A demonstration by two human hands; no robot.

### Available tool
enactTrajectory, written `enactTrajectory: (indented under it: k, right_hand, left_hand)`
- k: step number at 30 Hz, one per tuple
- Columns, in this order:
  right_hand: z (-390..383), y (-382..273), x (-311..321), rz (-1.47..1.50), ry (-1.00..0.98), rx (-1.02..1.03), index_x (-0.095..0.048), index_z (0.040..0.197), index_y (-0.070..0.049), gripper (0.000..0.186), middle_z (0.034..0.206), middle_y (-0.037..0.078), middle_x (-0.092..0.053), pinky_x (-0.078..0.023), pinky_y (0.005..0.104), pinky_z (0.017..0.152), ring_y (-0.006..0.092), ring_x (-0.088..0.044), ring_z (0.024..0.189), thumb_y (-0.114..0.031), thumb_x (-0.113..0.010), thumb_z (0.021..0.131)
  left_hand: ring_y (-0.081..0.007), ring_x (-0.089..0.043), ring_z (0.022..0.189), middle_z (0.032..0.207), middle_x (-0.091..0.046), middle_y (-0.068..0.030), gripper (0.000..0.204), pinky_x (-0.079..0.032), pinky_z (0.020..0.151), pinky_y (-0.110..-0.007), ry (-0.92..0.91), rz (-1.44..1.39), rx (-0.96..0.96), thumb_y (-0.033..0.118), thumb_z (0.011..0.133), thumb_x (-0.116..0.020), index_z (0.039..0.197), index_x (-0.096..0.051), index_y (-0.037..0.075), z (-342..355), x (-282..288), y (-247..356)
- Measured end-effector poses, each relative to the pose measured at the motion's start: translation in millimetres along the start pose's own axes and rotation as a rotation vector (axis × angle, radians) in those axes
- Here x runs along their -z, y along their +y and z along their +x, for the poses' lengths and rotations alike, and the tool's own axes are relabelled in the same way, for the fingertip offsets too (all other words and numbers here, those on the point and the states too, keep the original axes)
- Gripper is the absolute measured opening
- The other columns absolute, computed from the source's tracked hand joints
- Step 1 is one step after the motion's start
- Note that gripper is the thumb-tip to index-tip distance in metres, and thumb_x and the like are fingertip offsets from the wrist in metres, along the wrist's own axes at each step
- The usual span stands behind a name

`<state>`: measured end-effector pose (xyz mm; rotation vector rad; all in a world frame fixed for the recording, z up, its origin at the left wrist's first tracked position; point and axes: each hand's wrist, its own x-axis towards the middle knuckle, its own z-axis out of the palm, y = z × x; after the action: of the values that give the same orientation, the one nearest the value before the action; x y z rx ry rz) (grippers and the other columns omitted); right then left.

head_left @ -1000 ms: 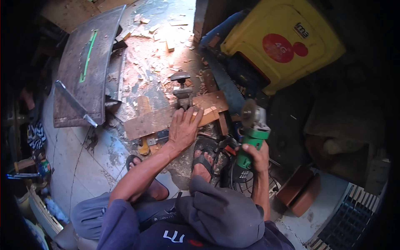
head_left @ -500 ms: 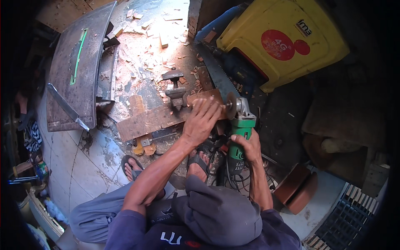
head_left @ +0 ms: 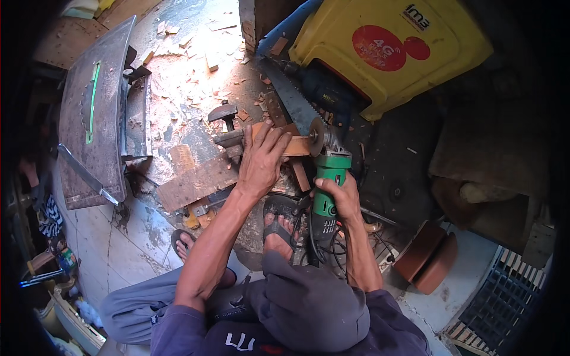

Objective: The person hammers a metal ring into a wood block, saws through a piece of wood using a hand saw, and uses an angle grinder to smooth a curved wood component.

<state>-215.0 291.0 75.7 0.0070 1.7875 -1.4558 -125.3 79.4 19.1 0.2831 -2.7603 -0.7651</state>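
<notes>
My left hand [head_left: 261, 159] lies over a short orange-brown piece of wood [head_left: 300, 147], its fingers bent across the top and gripping it. My right hand [head_left: 343, 194] is wrapped round the green body of an angle grinder [head_left: 324, 204], thumb on top. The grinder's round disc [head_left: 317, 137] stands upright at the right end of the wood, touching or very close to it. Just left of my left fingers is a dark metal clamp [head_left: 224, 114]. Beneath my left wrist runs a flat brown board [head_left: 193, 183], partly hidden by the arm.
A metal saw table [head_left: 107, 113] with a green-edged slot stands at left, a long blade-like tool [head_left: 86, 172] on it. Wood chips [head_left: 190, 77] litter the floor. A handsaw [head_left: 291, 98] and yellow plastic panel [head_left: 392, 53] lie beyond the grinder. Cables [head_left: 338, 246] trail near my sandalled foot.
The view has shifted, so most things sit further left. My left hand is slightly further left on the wood, whose lighter side now shows. My right hand still holds the grinder.
</notes>
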Motion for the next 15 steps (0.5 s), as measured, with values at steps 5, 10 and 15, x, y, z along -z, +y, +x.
enactTrajectory:
  k: [5, 10, 15]
  right_hand:
    - [7, 3, 0, -0.061, 0.007, 0.034, -0.059, 0.117, 0.003, 0.046, 0.091, 0.011, -0.068, -0.059, 0.0351, 0.065, 0.0221, -0.073, 0.072, -0.024, -0.075, 0.083]
    - [10, 6, 0, -0.09, 0.02, 0.04, -0.06, 0.116, 0.002, 0.046, 0.092, 0.012, -0.069, -0.059, 0.0348, 0.066, 0.0219, -0.073, 0.072, -0.025, -0.076, 0.083]
    - [16, 13, 3, -0.145, 0.016, 0.075, -0.059, 0.12, 0.002, 0.05, 0.092, 0.011, -0.068, -0.059, 0.0349, 0.067, 0.0217, -0.073, 0.073, -0.025, -0.076, 0.082]
  left_hand:
    - [-0.0379, -0.043, 0.146, 0.142, -0.058, -0.0115, 0.06, -0.022, 0.125, -0.065, 0.012, -0.016, 0.005, 0.004, 0.083, -0.074, 0.141, -0.061, 0.008, -1, -3, -1]
    - [-0.0371, -0.042, 0.147, 0.141, -0.059, -0.0122, 0.057, -0.021, 0.127, -0.063, 0.015, -0.007, 0.006, 0.006, 0.084, -0.073, 0.14, -0.062, 0.007, -2, -4, -1]
    - [-0.037, -0.043, 0.146, 0.142, -0.058, -0.0107, 0.058, -0.022, 0.126, -0.064, 0.019, -0.029, 0.017, 0.004, 0.084, -0.073, 0.141, -0.062, 0.008, -1, -4, -1]
